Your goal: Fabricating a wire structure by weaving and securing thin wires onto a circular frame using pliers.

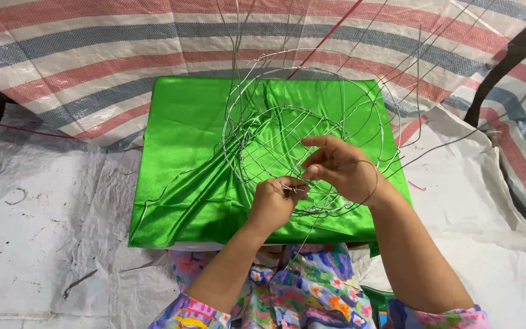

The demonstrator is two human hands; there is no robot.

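Over a green satin cloth (pixel 196 183), the left hand (pixel 273 202) pinches a thin wire at the near rim of a round wire frame (pixel 287 131) while the right hand (pixel 342 167), fingers half-curled, steadies the mesh; tight, even twists likely serve best.
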